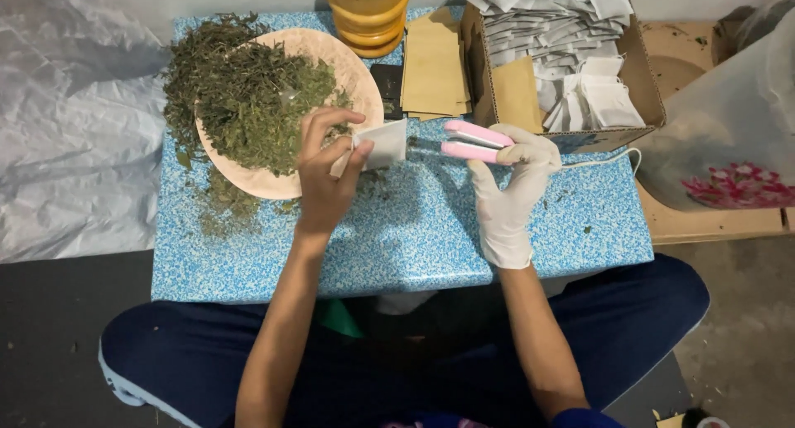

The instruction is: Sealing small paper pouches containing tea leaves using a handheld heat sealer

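Crossed legs in dark trousers sat against the near edge of the blue speckled table, whose near half lay bare. Left hand, bare, pinched one small white sachet between thumb and fingers near the table's middle. Right hand, gloved in white, was closed around one pink heat sealer, its long axis running left to right and its tip pointing at the sachet. One plate heaped with dried green leaves occupied the far-left corner; one cardboard box of empty sachets overhung the far-right corner.
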